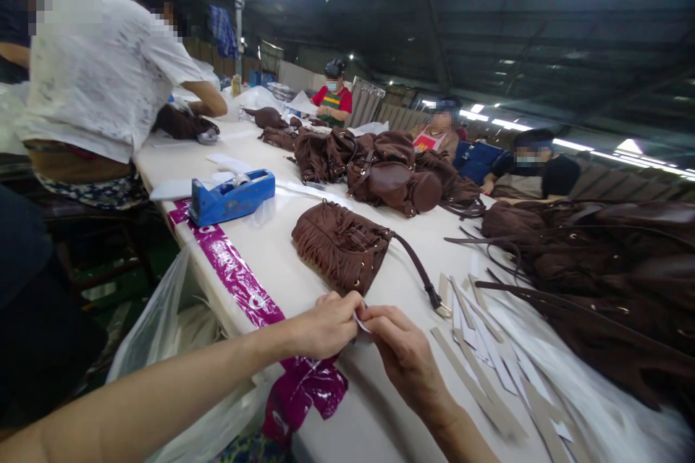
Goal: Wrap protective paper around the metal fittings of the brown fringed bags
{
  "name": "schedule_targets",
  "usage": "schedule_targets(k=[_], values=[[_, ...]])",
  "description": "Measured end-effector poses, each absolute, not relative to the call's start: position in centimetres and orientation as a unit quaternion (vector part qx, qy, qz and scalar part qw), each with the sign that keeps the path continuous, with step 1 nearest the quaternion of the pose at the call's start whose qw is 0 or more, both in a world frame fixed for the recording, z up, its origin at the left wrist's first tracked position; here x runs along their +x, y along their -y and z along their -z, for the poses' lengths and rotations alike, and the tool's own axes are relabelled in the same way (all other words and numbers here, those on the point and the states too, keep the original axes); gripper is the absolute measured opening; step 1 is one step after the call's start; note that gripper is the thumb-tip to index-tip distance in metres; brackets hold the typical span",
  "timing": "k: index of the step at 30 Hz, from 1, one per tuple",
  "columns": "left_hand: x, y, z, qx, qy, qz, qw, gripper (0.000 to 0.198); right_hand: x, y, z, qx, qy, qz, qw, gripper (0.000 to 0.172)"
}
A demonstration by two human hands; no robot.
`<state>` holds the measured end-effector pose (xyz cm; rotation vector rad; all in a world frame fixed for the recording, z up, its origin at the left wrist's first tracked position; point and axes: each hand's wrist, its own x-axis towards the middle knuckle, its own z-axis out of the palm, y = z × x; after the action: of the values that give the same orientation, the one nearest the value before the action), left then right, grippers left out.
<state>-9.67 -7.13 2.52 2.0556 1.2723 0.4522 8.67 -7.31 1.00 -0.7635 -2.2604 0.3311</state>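
Observation:
My left hand (324, 324) and my right hand (402, 351) meet at the near edge of a long white table (271, 246). Both are closed in a pinch on a small white paper slip (360, 321) held between their fingertips. Just beyond them lies a brown fringed bag (339, 244) with a dark strap (419, 273) running toward the right. A fan of grey and white paper strips (489, 362) lies on the table right of my right hand.
A blue tape dispenser (232, 197) stands further along the table. Magenta plastic film (239, 282) hangs over the table's left edge. More brown bags (380, 170) are heaped mid-table and a large pile (608, 282) at right. A person in white (103, 65) works at left; others sit beyond.

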Motion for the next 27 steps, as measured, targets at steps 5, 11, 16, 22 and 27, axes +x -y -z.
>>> schedule_targets(k=[5, 11, 16, 22, 27], values=[[-10.6, 6.4, -1.8, 0.823, -0.398, -0.167, 0.370, 0.018, 9.2, 9.0, 1.4, -0.321, 0.851, -0.129, 0.397, 0.021], [-10.5, 6.5, -1.8, 0.801, -0.407, -0.182, 0.399, 0.019, 9.2, 9.9, 1.7, -0.282, 0.883, -0.039, 0.374, 0.031], [-10.0, 6.4, -1.8, 0.737, -0.397, -0.217, 0.503, 0.017, 10.2, 9.2, 2.0, -0.240, 0.913, 0.049, 0.326, 0.030], [-10.0, 5.5, -2.3, 0.580, -0.388, -0.252, 0.671, 0.024, 10.9, 7.4, 0.5, -0.214, 0.916, 0.150, 0.304, 0.032], [-9.7, 5.2, -2.6, 0.532, -0.405, -0.252, 0.700, 0.030, 10.4, 6.6, -1.2, -0.178, 0.933, 0.137, 0.280, 0.030]])
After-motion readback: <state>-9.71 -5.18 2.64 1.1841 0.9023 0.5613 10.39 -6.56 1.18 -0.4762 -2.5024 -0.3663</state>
